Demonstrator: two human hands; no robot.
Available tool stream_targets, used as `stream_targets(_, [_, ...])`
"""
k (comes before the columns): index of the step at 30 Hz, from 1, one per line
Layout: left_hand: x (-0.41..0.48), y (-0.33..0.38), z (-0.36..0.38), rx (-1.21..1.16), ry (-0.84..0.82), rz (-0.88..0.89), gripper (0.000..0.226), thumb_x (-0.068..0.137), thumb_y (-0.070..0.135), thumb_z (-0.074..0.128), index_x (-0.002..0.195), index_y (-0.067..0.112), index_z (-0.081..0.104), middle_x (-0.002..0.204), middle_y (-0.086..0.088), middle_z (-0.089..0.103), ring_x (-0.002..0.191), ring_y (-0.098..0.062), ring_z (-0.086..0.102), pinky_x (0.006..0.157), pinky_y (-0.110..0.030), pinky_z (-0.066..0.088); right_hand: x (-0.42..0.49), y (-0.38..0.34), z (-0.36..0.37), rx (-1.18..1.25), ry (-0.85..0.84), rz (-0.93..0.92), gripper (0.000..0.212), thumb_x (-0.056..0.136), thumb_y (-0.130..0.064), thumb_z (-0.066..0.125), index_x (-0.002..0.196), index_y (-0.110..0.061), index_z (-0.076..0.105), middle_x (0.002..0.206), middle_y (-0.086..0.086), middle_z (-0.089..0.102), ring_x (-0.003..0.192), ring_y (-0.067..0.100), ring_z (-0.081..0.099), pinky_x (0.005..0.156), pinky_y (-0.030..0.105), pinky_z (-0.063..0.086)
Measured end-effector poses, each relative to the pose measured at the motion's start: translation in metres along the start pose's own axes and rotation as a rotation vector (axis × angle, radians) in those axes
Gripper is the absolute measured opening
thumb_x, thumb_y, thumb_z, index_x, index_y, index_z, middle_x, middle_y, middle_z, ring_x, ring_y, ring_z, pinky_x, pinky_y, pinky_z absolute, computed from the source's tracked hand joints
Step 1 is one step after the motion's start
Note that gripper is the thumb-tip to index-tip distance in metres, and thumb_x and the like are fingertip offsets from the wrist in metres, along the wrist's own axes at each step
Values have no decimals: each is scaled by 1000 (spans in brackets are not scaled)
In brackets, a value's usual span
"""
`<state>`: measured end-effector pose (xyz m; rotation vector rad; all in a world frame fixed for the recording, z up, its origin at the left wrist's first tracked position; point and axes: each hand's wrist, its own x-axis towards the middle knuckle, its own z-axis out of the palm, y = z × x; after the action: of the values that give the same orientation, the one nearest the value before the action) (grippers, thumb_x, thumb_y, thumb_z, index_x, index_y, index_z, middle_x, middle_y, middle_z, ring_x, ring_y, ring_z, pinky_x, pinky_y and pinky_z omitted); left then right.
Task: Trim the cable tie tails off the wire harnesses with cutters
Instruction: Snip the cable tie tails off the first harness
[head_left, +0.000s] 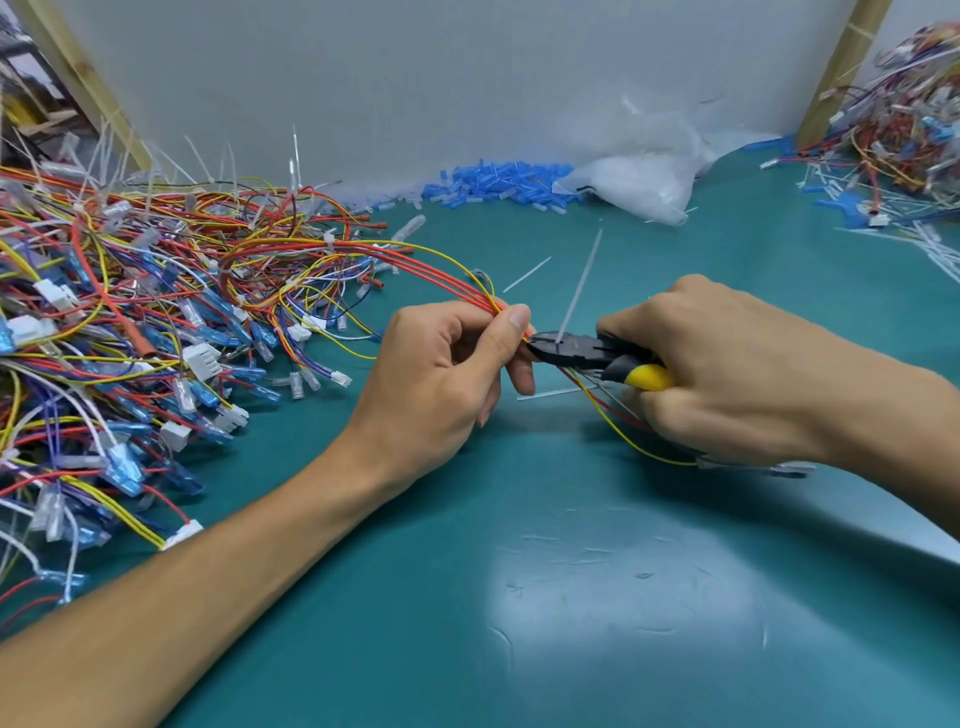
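Nearest to us at six o'clock is the teal surface, scuffed and shining under the light. Up to the middle now: the left hand has thumb and curled fingers pinching a wire harness, its red and yellow strands bunched right at the fingertips. From that pinch the harness runs away toward ten o'clock and into the pile of harnesses. Its other end trails under the tool toward five o'clock, one yellow strand looping below the right hand.

That right hand is wrapped tight round the yellow-and-black handles of the cutters. The cutters lie nearly level, long axis three to nine o'clock, nose pointing at nine, straight at the left hand's pinch. The jaws sit close together at the foot of the cable tie tail; whether they have bitten through, I cannot tell. The tail itself stands up thin and white, pointing toward one o'clock.

Just below the cutters a cut tail lies flat on the surface, and another loose tail lies just beyond the hands at twelve.

Out at nine o'clock that pile sprawls wide, a tangle of red, yellow, blue and white with white ties sticking up out of it. Further back at twelve there's a drift of blue sleeves against the grey wall, with a clear plastic bag beside them at one o'clock. Far off at two o'clock sits a second heap of harnesses.
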<state>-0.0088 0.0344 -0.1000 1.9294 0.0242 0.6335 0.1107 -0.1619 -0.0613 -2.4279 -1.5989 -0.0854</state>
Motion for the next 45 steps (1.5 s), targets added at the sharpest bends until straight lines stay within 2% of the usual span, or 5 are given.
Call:
stream_targets(7, [0,5,-1,-4,23,-5,42,106,19,54,67,9,65,55,-9,64,35,-16,43,44,-25,35,4,1,5,68,19,-25,19,83,-15,54,73,-21,39,66,4,49,64,32,47,55,49,42])
stream_targets(14, [-2,1,0,62,-13,2,40,103,22,57,71,2,69,48,-3,60,37,-24,48,44,-38,40,2,4,0,-58,20,-30,12,57,-22,41,67,-18,35,56,5,39,61,36,40,49,39,32])
stream_targets(27, [-2,4,1,-4,-37,-42,33,101,22,57,72,11,65,56,-5,66,34,-18,46,40,-22,36,10,11,10,16,32,-119,26,63,-14,42,89,-15,50,90,2,45,88,33,45,76,50,45])
stream_targets(33, [-2,4,0,-3,-73,-59,36,101,25,56,71,7,65,53,-5,64,34,-17,47,39,-21,35,12,7,13,17,16,-211,35,58,-11,39,79,-36,25,84,-8,35,81,23,32,70,41,31])
stream_targets(45, [-2,7,-2,-94,-88,-83,40,99,25,58,66,2,63,51,-10,60,35,-24,45,41,-22,34,11,7,16,66,63,-166,29,55,-14,37,80,-10,51,78,2,53,80,37,51,68,51,47])
